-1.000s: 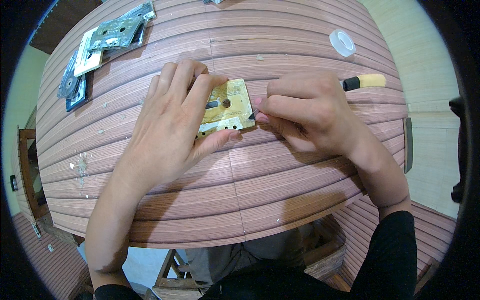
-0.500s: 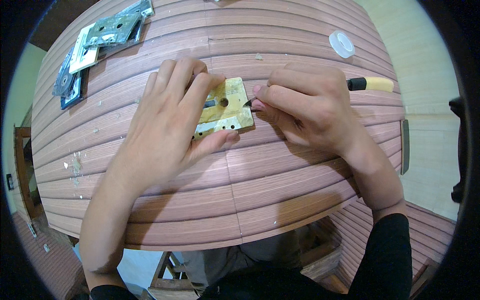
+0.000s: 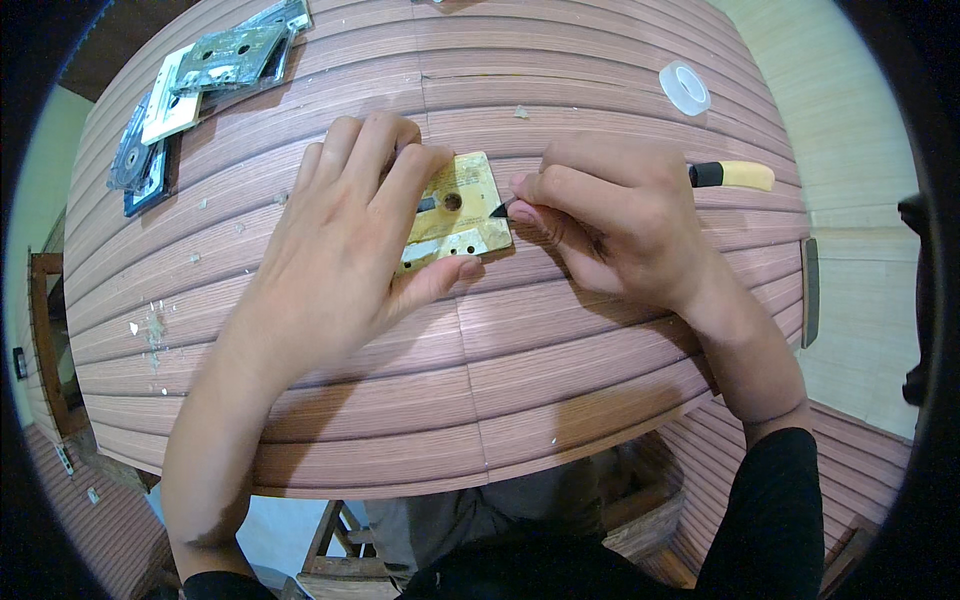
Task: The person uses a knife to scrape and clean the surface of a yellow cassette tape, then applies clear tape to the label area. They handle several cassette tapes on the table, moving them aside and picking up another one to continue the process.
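Observation:
A worn yellow cassette tape (image 3: 462,213) lies flat on the striped wooden table (image 3: 560,370). My left hand (image 3: 345,240) rests over its left part, fingers spread on top and thumb pressed against its near edge. My right hand (image 3: 610,220) is closed around a tool with a yellow and black handle (image 3: 733,176). The tool's dark tip (image 3: 497,211) touches the cassette's right edge.
Several other cassettes and cases (image 3: 205,75) lie at the table's far left corner. A clear tape roll (image 3: 685,88) sits at the far right. Small debris flecks are scattered on the left side. A dark flat object (image 3: 809,292) lies at the right edge.
The cassette and both hands stay in nearly the same place. The tool tip has shifted slightly along the cassette's right edge.

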Demonstrator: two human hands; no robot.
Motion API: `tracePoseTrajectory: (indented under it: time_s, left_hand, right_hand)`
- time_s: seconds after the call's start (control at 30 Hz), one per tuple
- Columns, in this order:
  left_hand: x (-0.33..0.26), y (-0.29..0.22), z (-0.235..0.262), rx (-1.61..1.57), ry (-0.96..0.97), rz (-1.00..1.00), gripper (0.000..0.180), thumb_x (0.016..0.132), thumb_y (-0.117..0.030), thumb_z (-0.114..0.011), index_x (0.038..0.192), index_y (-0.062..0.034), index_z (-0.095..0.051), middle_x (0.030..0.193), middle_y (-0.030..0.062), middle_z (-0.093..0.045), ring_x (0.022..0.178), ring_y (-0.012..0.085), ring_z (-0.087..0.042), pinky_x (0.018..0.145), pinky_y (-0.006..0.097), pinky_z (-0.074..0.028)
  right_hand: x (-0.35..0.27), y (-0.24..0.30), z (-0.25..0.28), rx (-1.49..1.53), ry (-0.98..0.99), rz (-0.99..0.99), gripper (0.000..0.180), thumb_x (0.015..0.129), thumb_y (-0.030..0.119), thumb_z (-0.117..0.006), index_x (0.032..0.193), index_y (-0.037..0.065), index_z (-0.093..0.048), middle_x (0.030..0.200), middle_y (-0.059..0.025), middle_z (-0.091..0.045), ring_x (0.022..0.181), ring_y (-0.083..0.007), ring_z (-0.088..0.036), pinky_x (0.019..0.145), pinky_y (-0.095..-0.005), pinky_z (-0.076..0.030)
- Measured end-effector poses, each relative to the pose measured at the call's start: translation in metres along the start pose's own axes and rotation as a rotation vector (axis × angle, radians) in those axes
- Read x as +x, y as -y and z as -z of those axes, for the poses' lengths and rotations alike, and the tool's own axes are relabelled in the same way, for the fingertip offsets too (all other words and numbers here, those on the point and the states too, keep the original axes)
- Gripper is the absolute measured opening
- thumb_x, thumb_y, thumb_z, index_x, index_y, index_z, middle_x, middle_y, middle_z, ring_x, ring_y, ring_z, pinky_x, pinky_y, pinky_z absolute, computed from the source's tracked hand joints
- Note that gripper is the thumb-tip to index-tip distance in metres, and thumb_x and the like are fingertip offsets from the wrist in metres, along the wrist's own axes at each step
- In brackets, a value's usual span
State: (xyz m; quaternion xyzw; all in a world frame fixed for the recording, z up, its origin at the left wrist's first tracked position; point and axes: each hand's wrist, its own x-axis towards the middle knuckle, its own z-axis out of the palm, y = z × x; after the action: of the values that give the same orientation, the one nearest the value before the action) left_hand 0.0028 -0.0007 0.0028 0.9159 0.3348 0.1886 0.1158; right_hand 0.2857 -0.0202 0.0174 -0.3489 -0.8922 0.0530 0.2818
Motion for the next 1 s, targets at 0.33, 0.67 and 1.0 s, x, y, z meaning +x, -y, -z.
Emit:
tracePoseTrajectory:
  time_s: [0.33, 0.67, 1.0]
  left_hand:
    - [-0.001, -0.001, -0.001, 0.020, -0.002, 0.004, 0.075, 0.095, -0.043, -0.085, 0.150, 0.0005, -0.059, 0.141, 0.0226, -0.056, 0.131, 0.0434, -0.056, 0.115, 0.054, -0.049]
    - [0.001, 0.001, 0.000, 0.017, -0.007, -0.017, 0.078, 0.094, -0.048, -0.086, 0.148, 0.0012, -0.062, 0.141, 0.0214, -0.057, 0.130, 0.0431, -0.056, 0.114, 0.054, -0.049]
    - [0.001, 0.003, -0.001, 0.008, -0.008, -0.042, 0.077, 0.094, -0.048, -0.085, 0.148, 0.0014, -0.062, 0.144, 0.0222, -0.058, 0.132, 0.0441, -0.056, 0.115, 0.054, -0.050]
  right_hand:
    - [0.007, 0.004, 0.004, -0.085, 0.042, 0.021, 0.017, 0.096, 0.014, -0.089, 0.098, 0.004, -0.076, 0.080, -0.0080, -0.065, 0.065, -0.0290, -0.065, 0.057, -0.0425, -0.048]
    - [0.001, 0.003, 0.000, 0.151, 0.036, -0.069, 0.014, 0.095, 0.009, -0.090, 0.098, 0.004, -0.077, 0.079, -0.0093, -0.065, 0.065, -0.0274, -0.065, 0.058, -0.0393, -0.047]
    - [0.003, 0.019, -0.004, 0.031, -0.009, -0.149, 0.016, 0.096, 0.010, -0.090, 0.095, 0.004, -0.075, 0.076, -0.0094, -0.061, 0.064, -0.0276, -0.062, 0.058, -0.0402, -0.045]
